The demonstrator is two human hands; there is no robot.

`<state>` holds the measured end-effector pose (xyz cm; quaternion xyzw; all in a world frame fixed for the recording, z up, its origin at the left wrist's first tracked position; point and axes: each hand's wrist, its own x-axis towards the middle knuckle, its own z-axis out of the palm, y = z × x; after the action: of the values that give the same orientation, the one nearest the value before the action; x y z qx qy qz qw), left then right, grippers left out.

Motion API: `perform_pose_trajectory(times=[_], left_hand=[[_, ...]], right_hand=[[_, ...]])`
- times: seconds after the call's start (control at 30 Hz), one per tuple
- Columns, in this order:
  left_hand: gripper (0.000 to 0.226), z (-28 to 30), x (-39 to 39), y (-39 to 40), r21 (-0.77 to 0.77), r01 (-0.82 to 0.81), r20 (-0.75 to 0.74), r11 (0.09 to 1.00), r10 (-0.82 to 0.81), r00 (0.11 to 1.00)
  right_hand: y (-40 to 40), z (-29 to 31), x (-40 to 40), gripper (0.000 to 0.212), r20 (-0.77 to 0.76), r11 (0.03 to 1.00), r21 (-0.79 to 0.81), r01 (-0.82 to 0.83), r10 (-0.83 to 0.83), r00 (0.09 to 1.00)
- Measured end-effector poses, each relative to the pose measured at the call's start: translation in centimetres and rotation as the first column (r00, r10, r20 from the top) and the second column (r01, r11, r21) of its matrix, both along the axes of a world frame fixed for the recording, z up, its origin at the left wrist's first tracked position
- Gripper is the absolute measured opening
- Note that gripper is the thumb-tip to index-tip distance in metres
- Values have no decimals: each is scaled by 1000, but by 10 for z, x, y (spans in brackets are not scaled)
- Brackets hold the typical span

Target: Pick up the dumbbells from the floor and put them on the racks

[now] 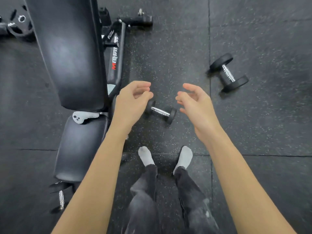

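Note:
A small black dumbbell with a chrome handle lies on the speckled rubber floor just ahead of my feet. My left hand hovers above its left end, fingers loosely curled and holding nothing. My right hand hangs to the right of it, fingers relaxed and empty. A larger black dumbbell lies farther off to the right. A third dumbbell shows partly at the lower left beside the bench, its lower part hidden by my left forearm. No rack is in view.
A black padded weight bench fills the left side, its frame and foot reaching toward the top middle. A white controller rests in the gap between its pads. Weight plates lie at the top left. My socked feet stand below the small dumbbell.

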<state>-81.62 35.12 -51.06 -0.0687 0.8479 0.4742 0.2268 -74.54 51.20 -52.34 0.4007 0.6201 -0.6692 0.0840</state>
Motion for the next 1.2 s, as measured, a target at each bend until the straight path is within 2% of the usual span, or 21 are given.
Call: perform_pose_trajectory(times=[0.17, 0.27, 0.43, 0.57, 0.67, 0.73, 0.8, 0.83, 0.97, 1.07, 1.2], left_hand=[[28, -163, -35, 17, -22, -24, 64, 999, 25, 998], [37, -257, -45, 14, -69, -11, 96, 998, 18, 995], [56, -404, -65, 6, -223, 51, 119, 974, -24, 993], [80, -500, -75, -1, -353, 137, 214, 926, -63, 975], [97, -546, -82, -5, -464, 194, 235, 864, -91, 968], [88, -567, -87, -11, -531, 166, 188, 831, -76, 979], [59, -577, -94, -19, -540, 123, 157, 833, -43, 987], [47, -580, -98, -21, -524, 115, 178, 844, -24, 984], [43, -564, -107, -21, -460, 180, 299, 870, -39, 953], [37, -533, -96, -24, -464, 144, 240, 874, -33, 970], [39, -456, -73, -28, -432, 85, 161, 898, -16, 987]], right_hand=[[-2, -159, -36, 50, 139, 996, -26, 81, -77, 987], [-10, -253, -50, 58, 225, 995, -24, 92, -85, 971], [-17, -407, -66, 74, 355, 994, 28, 102, -105, 929], [-17, -502, -65, 82, 459, 987, 93, 129, -157, 874], [-29, -546, -60, 76, 496, 989, 99, 112, -146, 856], [-41, -566, -54, 60, 502, 983, 117, 142, -182, 846], [-49, -576, -50, 33, 481, 967, 166, 195, -252, 840], [-50, -579, -51, 26, 480, 960, 178, 215, -276, 833], [-39, -558, -55, 31, 482, 972, 121, 200, -234, 845], [-28, -519, -48, 27, 440, 981, 124, 149, -189, 878], [-14, -440, -40, 26, 356, 977, 204, 56, -128, 926]])
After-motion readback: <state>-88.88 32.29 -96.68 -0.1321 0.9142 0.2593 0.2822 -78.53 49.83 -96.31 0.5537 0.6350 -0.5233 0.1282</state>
